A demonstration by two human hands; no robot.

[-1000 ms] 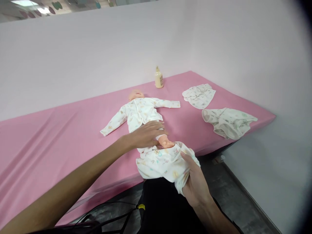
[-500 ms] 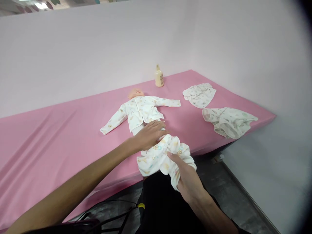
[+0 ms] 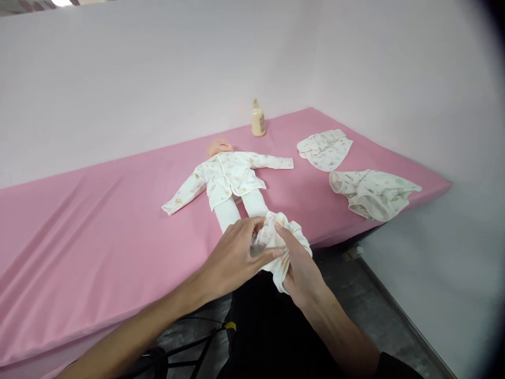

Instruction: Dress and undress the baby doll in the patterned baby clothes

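Note:
A baby doll [image 3: 221, 146] lies on its back in a white printed jacket [image 3: 232, 173], its white legs [image 3: 254, 201] pointing toward me. Bunched printed baby pants [image 3: 294, 231] are gathered at the lower end of the legs, by the bed's front edge. My right hand [image 3: 302, 268] grips the bunch from the right, thumb on top. From the left, my left hand [image 3: 236, 255] closes on the near side of the pants, thumb and fingers around the fabric. The doll's feet are hidden behind my hands and the cloth.
The pink-covered bed [image 3: 130, 237] stands against a white wall. At the back is a pump bottle [image 3: 258, 121]. Two printed baby garments, one folded [image 3: 325, 150] and one crumpled [image 3: 374, 195], lie on the right. A black chair frame [image 3: 193, 350] is below the front edge.
My left hand has drawn back from the doll's legs to the bunched pants, uncovering the white legs. The pants are gathered smaller in my right hand, which keeps its grip.

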